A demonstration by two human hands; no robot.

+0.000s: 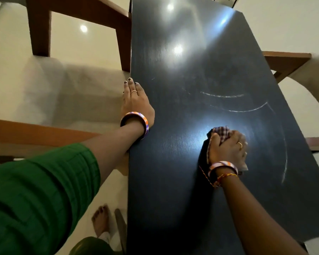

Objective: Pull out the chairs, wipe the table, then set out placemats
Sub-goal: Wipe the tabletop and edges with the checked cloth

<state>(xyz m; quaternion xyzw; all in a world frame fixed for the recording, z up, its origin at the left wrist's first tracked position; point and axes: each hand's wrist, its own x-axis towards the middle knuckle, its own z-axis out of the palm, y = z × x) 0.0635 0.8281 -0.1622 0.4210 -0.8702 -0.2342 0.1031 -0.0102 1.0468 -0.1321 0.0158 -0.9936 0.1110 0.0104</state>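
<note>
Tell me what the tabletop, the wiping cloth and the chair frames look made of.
Tabletop: dark glossy wood-grain, probably laminate; it mirrors ceiling lights. Cloth: soft checked woven fabric, bunched under the right hand. Chair frame: brown wood, matte.

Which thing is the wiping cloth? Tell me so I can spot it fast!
Find the long dark table with shiny light spots. On its near half, the right hand presses a bunched cloth onto the top. It is the only checked red-and-white thing there, poking out past the fingers.
</note>
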